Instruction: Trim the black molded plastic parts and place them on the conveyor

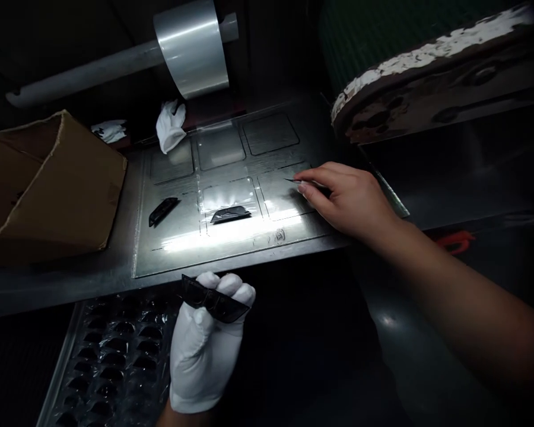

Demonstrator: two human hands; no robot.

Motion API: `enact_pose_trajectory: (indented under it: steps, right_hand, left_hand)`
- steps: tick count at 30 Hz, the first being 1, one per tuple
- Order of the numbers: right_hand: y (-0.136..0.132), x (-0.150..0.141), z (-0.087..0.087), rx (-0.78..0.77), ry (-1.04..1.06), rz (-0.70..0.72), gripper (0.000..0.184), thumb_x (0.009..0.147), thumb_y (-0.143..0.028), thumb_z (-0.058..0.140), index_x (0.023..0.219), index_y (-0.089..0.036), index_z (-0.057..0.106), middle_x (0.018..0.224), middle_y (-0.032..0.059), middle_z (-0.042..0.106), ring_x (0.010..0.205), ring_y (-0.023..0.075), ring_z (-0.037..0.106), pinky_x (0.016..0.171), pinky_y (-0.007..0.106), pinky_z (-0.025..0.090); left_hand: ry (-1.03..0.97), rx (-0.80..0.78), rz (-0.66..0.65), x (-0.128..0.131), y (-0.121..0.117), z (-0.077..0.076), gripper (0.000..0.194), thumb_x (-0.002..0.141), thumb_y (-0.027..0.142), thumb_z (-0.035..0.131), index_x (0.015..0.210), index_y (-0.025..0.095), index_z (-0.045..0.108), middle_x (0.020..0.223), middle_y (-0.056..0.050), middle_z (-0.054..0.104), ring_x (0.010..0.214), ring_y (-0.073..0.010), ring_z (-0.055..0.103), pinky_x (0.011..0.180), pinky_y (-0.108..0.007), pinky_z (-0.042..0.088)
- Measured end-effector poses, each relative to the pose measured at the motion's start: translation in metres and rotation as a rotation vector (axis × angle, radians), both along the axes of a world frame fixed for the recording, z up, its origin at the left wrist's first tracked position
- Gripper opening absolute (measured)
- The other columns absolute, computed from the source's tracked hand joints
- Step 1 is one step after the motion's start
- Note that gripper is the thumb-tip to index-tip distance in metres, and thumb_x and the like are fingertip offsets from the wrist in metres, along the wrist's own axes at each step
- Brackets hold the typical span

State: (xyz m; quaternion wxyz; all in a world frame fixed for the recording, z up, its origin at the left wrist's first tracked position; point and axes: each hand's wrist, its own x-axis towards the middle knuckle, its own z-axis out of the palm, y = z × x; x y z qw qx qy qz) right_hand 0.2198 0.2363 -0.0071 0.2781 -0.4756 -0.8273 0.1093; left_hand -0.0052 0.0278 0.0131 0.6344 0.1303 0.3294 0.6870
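Note:
In a white glove, my left hand [209, 356] grips a glossy black trapezoid-shaped part [214, 301] between thumb and fingers, just off the table's front edge. My bare right hand [338, 193] pinches a thin pointed tool [292, 180], its dark tip facing left over the clear sheet; most of the tool is hidden by the fingers. Two similar black parts lie on the sheet: one part [230, 214] near the middle, on a patch of clear film [228, 193], and another part [163, 211] farther left, set at a slant.
The clear sheet [178, 261] with rounded-rectangle outlines covers the metal table. An open cardboard box [89, 178] stands left. Behind are a film roll [193, 50] on a bar and a crumpled white glove [170, 127]. A tray of black parts [71, 332] sits lower left; large machinery [436, 77] overhangs the right.

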Motion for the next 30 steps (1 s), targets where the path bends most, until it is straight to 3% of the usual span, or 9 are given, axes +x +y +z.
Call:
enact_pose_trajectory:
  steps: [12, 16, 20, 22, 23, 24, 25, 27, 30]
  right_hand:
    - [-0.002, 0.001, -0.014, 0.076, -0.001, 0.032, 0.029, 0.101, -0.019, 0.052, 0.118, -0.019, 0.076, 0.108, 0.0118, 0.070, 0.099, 0.0290, 0.058, 0.088, 0.044, 0.050]
    - [0.000, -0.001, -0.005, 0.092, 0.098, 0.029, 0.029, 0.100, -0.018, 0.055, 0.121, -0.017, 0.075, 0.111, 0.0127, 0.070, 0.104, 0.0302, 0.060, 0.092, 0.047, 0.052]
    - [-0.054, 0.025, 0.001, 0.135, 0.428, 0.114, 0.030, 0.095, -0.015, 0.062, 0.122, -0.024, 0.071, 0.111, 0.0098, 0.071, 0.105, 0.0291, 0.066, 0.090, 0.046, 0.056]
    - [-0.101, 0.053, -0.018, -0.030, 0.551, 0.165, 0.029, 0.095, -0.017, 0.062, 0.119, -0.028, 0.071, 0.102, 0.0064, 0.073, 0.093, 0.0251, 0.071, 0.077, 0.038, 0.060]
    - [-0.122, 0.069, -0.035, -0.182, 0.593, 0.108, 0.023, 0.098, -0.023, 0.058, 0.115, -0.029, 0.072, 0.094, 0.0056, 0.073, 0.081, 0.0231, 0.071, 0.067, 0.035, 0.060]
    - [-0.140, 0.085, -0.056, -0.355, 0.604, -0.034, 0.020, 0.101, -0.032, 0.054, 0.106, -0.028, 0.073, 0.087, 0.0054, 0.073, 0.070, 0.0219, 0.070, 0.059, 0.034, 0.059]
    - [-0.151, 0.100, -0.078, -0.490, 0.612, -0.295, 0.025, 0.102, -0.043, 0.053, 0.104, -0.027, 0.072, 0.081, 0.0058, 0.072, 0.066, 0.0227, 0.070, 0.057, 0.035, 0.060]
    - [-0.155, 0.125, -0.118, -0.556, 0.660, -0.708, 0.045, 0.091, -0.064, 0.061, 0.113, -0.024, 0.067, 0.093, 0.0108, 0.074, 0.077, 0.0295, 0.074, 0.061, 0.041, 0.063]
    - [-0.129, 0.141, -0.148, -0.491, 0.665, -0.822, 0.067, 0.084, -0.072, 0.063, 0.129, -0.023, 0.062, 0.122, 0.0165, 0.072, 0.116, 0.0375, 0.069, 0.094, 0.051, 0.060]
  left_hand:
    - [0.026, -0.060, -0.048, 0.031, 0.044, 0.003, 0.025, 0.086, 0.036, 0.082, 0.108, 0.027, 0.075, 0.101, 0.000, 0.075, 0.093, -0.0137, 0.071, 0.096, -0.028, 0.059]
    - [0.036, -0.056, -0.079, 0.039, 0.048, 0.005, 0.024, 0.085, 0.036, 0.083, 0.107, 0.029, 0.076, 0.100, 0.001, 0.075, 0.092, -0.0137, 0.071, 0.095, -0.029, 0.059]
    - [0.024, -0.056, -0.101, 0.042, 0.046, 0.006, 0.024, 0.085, 0.038, 0.083, 0.107, 0.031, 0.076, 0.099, 0.002, 0.076, 0.090, -0.0129, 0.071, 0.094, -0.028, 0.059]
    - [0.008, -0.044, -0.121, 0.042, 0.044, 0.004, 0.024, 0.086, 0.038, 0.082, 0.108, 0.030, 0.076, 0.098, 0.002, 0.075, 0.089, -0.0122, 0.070, 0.092, -0.027, 0.059]
    - [0.001, -0.037, -0.136, 0.041, 0.042, 0.002, 0.025, 0.086, 0.039, 0.081, 0.109, 0.030, 0.076, 0.098, 0.002, 0.074, 0.088, -0.0120, 0.070, 0.091, -0.027, 0.059]
    - [-0.006, -0.034, -0.153, 0.041, 0.041, 0.000, 0.025, 0.087, 0.039, 0.080, 0.110, 0.030, 0.076, 0.098, 0.002, 0.074, 0.088, -0.0121, 0.070, 0.091, -0.027, 0.059]
    - [-0.012, -0.034, -0.176, 0.041, 0.040, -0.002, 0.025, 0.088, 0.039, 0.079, 0.111, 0.030, 0.076, 0.098, 0.001, 0.073, 0.087, -0.0125, 0.071, 0.092, -0.028, 0.059]
    - [-0.020, -0.037, -0.237, 0.041, 0.036, -0.005, 0.025, 0.090, 0.041, 0.077, 0.112, 0.030, 0.075, 0.098, 0.001, 0.073, 0.087, -0.0136, 0.072, 0.093, -0.029, 0.058]
    - [-0.007, -0.034, -0.303, 0.045, 0.028, -0.001, 0.024, 0.090, 0.043, 0.077, 0.111, 0.031, 0.075, 0.097, 0.000, 0.073, 0.086, -0.0147, 0.072, 0.091, -0.030, 0.058]
